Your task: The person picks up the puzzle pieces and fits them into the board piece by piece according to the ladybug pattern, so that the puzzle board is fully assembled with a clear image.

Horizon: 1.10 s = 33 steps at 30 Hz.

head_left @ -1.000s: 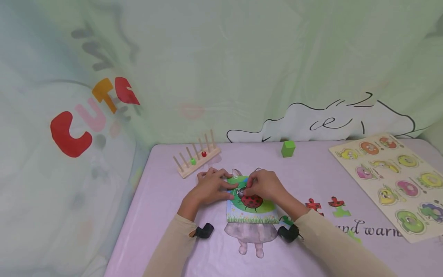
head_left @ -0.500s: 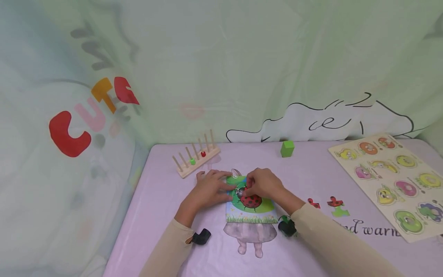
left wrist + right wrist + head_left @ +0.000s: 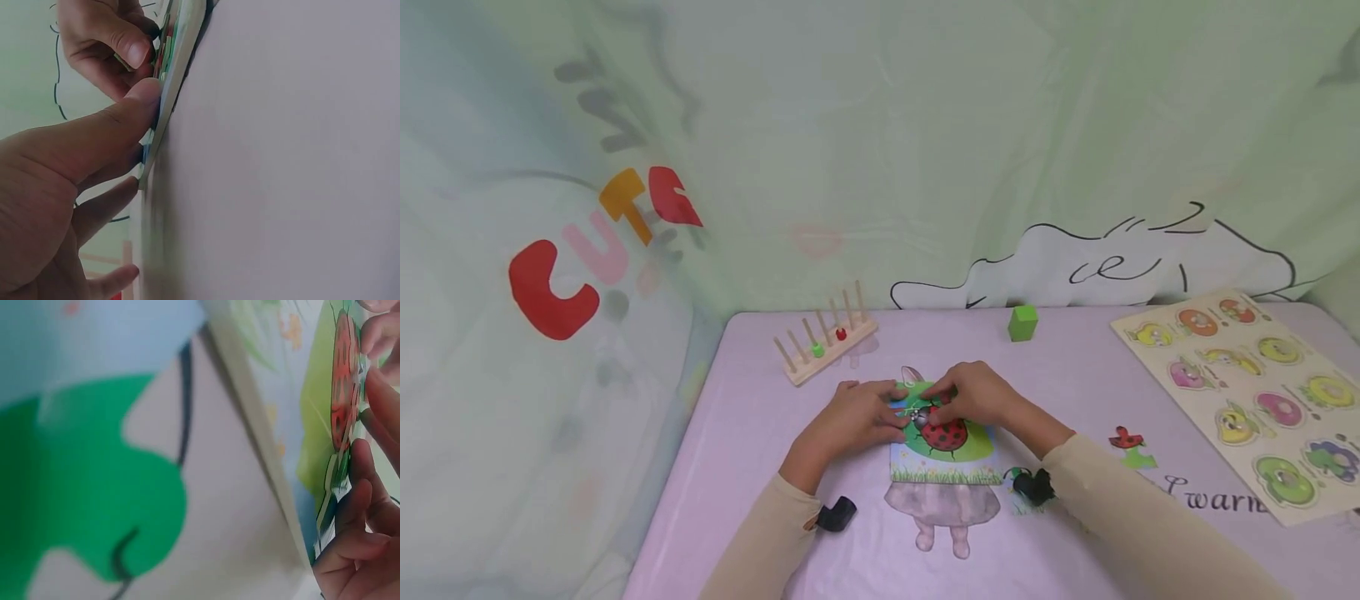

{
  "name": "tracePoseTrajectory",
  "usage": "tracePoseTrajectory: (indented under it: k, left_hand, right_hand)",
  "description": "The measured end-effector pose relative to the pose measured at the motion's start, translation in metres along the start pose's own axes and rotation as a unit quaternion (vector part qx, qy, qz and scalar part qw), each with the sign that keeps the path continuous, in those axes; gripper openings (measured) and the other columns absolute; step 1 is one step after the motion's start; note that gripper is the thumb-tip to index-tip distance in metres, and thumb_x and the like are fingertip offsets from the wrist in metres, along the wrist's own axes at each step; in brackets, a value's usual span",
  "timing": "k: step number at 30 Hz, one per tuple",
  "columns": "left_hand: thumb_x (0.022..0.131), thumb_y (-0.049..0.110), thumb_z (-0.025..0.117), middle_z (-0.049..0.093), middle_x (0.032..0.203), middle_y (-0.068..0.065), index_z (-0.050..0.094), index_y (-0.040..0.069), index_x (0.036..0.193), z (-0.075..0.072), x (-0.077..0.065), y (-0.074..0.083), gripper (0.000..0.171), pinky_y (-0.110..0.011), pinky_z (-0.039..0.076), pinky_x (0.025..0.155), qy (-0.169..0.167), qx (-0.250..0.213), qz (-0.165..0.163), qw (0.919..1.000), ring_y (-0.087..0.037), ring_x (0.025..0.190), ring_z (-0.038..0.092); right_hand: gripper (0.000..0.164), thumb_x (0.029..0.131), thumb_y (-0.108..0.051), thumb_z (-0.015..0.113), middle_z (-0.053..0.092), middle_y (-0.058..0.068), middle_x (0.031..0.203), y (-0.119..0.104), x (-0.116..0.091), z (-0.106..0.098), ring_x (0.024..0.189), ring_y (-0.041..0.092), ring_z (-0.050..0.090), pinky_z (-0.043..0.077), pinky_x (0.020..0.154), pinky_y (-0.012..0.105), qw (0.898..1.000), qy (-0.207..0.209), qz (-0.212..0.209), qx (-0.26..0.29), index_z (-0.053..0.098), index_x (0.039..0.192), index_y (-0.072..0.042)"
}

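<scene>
Lilac tabletop (image 3: 737,467): black script (image 3: 1221,501).
Ladybug puzzle (image 3: 946,468): flat on it.
Left hand (image 3: 852,417): fingers extended, touching puzzle.
Right hand (image 3: 976,395): fingers bent over it; can't tell if gripping.
Green block (image 3: 1023,325): near back edge.
Pale green curtain (image 3: 962,133): draped behind.

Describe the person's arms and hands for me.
Plain beige sleeves, left sleeve and right sleeve, end short of the wrists. The left hand and right hand are ungloved. Black devices show by both cuffs: left device, right device.
</scene>
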State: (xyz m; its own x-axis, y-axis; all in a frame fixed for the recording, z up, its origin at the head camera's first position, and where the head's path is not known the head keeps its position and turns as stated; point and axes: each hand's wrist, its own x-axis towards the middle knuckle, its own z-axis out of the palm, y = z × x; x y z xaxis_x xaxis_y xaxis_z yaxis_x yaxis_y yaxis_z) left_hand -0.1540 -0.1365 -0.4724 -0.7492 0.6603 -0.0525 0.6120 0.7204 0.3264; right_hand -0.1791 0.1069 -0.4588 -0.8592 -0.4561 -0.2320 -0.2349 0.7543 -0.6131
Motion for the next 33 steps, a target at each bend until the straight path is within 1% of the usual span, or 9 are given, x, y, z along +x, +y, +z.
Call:
tracePoseTrajectory:
  k: [3,7,9,12,15,20,24,27,33]
  left_hand:
    - [0.086,0.046,0.079,0.063,0.141,0.011,0.078,0.032,0.114,0.003,0.001,-0.004,0.031,-0.057,0.033,0.111,0.007,-0.019,-0.004,0.9998,-0.013,0.142,0.048]
    - [0.085,0.044,0.081,0.064,0.141,0.01,0.078,0.032,0.115,0.007,0.002,-0.009,0.032,-0.056,0.029,0.114,0.017,-0.05,-0.002,0.9986,-0.012,0.14,0.05]
    - [0.085,0.044,0.081,0.064,0.14,0.009,0.077,0.033,0.117,0.008,0.002,-0.01,0.034,-0.055,0.029,0.112,0.017,-0.054,0.002,0.9984,-0.011,0.138,0.051]
    - [0.086,0.045,0.079,0.063,0.139,0.009,0.075,0.036,0.121,0.007,0.002,-0.011,0.036,-0.054,0.03,0.11,0.01,-0.048,0.005,0.9988,-0.01,0.135,0.053]
    - [0.088,0.045,0.078,0.061,0.137,0.009,0.075,0.037,0.121,0.005,0.002,-0.01,0.035,-0.053,0.031,0.108,0.002,-0.037,0.007,0.9993,-0.01,0.131,0.055]
    - [0.089,0.046,0.077,0.061,0.136,0.009,0.075,0.037,0.121,0.002,0.003,-0.007,0.033,-0.053,0.032,0.11,-0.009,-0.014,0.004,0.9999,-0.011,0.13,0.055]
    - [0.089,0.046,0.076,0.061,0.136,0.009,0.075,0.036,0.121,0.0,0.003,-0.005,0.033,-0.054,0.032,0.111,-0.011,-0.015,0.003,0.9998,-0.013,0.13,0.055]
    - [0.088,0.045,0.077,0.062,0.135,0.008,0.075,0.035,0.12,-0.001,0.002,-0.005,0.033,-0.055,0.031,0.111,-0.009,-0.025,0.002,0.9997,-0.013,0.131,0.055]
    - [0.088,0.045,0.078,0.062,0.134,0.008,0.076,0.035,0.119,0.001,0.003,-0.007,0.033,-0.055,0.032,0.111,-0.005,-0.029,0.0,0.9996,-0.014,0.13,0.055]
  right_hand:
    - [0.038,0.075,-0.034,0.091,0.072,-0.003,0.097,-0.002,0.003,0.002,0.089,0.014,0.06,0.047,0.074,0.029,1.0,-0.005,0.014,-0.017,0.081,0.111,-0.026]
    - [0.041,0.072,-0.038,0.092,0.071,-0.003,0.095,-0.003,0.006,0.004,0.088,0.014,0.062,0.048,0.07,0.028,0.999,-0.005,0.035,-0.036,0.081,0.11,-0.028]
    - [0.041,0.072,-0.038,0.092,0.07,-0.004,0.094,-0.004,0.006,0.004,0.087,0.013,0.062,0.048,0.067,0.027,0.998,-0.007,0.04,-0.041,0.081,0.109,-0.027]
    - [0.04,0.071,-0.038,0.092,0.07,-0.005,0.092,-0.006,0.007,0.004,0.084,0.012,0.061,0.047,0.065,0.027,0.998,-0.008,0.047,-0.042,0.082,0.108,-0.027]
    - [0.037,0.072,-0.04,0.092,0.071,-0.005,0.093,-0.008,0.006,0.004,0.083,0.012,0.061,0.047,0.063,0.027,0.998,-0.004,0.049,-0.041,0.082,0.105,-0.027]
    - [0.033,0.07,-0.045,0.092,0.075,-0.003,0.101,-0.01,0.007,0.005,0.09,0.015,0.065,0.047,0.062,0.027,0.997,0.015,0.069,-0.037,0.083,0.099,-0.031]
    - [0.031,0.068,-0.046,0.093,0.077,-0.004,0.106,-0.012,0.008,0.004,0.094,0.017,0.067,0.048,0.063,0.028,0.995,0.022,0.086,-0.034,0.084,0.095,-0.033]
    - [0.031,0.068,-0.046,0.093,0.076,-0.005,0.105,-0.014,0.008,0.003,0.093,0.016,0.066,0.048,0.063,0.028,0.995,0.015,0.092,-0.033,0.084,0.095,-0.033]
    - [0.033,0.068,-0.04,0.094,0.074,-0.005,0.101,-0.014,0.008,0.0,0.091,0.014,0.064,0.049,0.066,0.028,0.996,-0.009,0.076,-0.038,0.084,0.098,-0.029]
